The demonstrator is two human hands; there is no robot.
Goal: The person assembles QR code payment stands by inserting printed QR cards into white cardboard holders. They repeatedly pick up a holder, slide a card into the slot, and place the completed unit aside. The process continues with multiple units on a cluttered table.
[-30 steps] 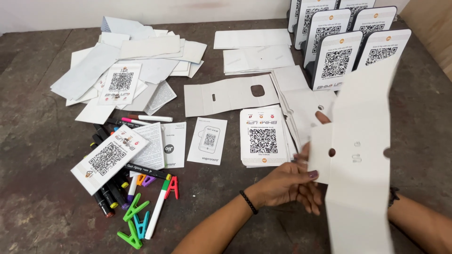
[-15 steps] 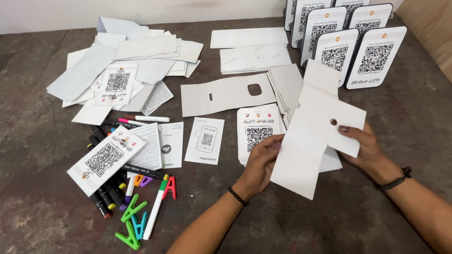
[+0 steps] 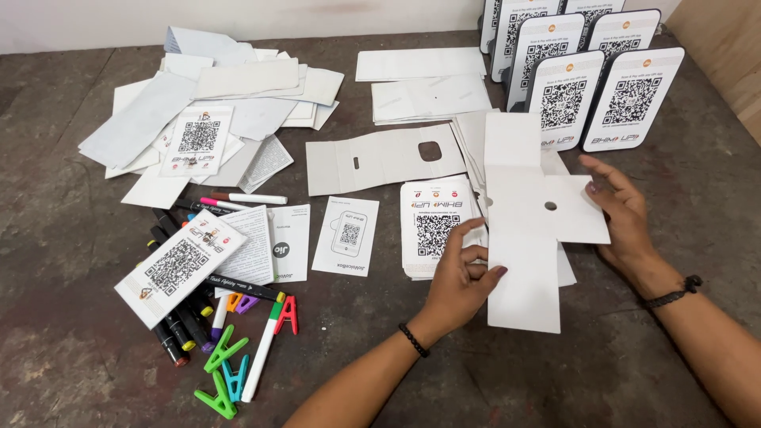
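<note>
I see the white card cutout point(image 3: 523, 238) lowered flat since a second ago, left hand point(image 3: 460, 279) pinching its seven-o'clock edge, right hand point(image 3: 622, 218) apparently open at three o'clock.

White card blank point(image 3: 523, 261); black-white code cards point(image 3: 432, 226); green clips point(image 3: 222, 372).

Single view, head-mounted, looking steeply down and forward onto a dark tabletop point(image 3: 380, 388) from close range. Both forearms enter from the near edge; the left hand point(image 3: 460, 277) sits near centre, the right hand point(image 3: 626, 218) to its right. The far edge of the frame reaches a pale wall point(image 3: 238, 12) behind the table. A wooden panel point(image 3: 725, 55) cuts the far right corner. No second view shares this scene.
</note>
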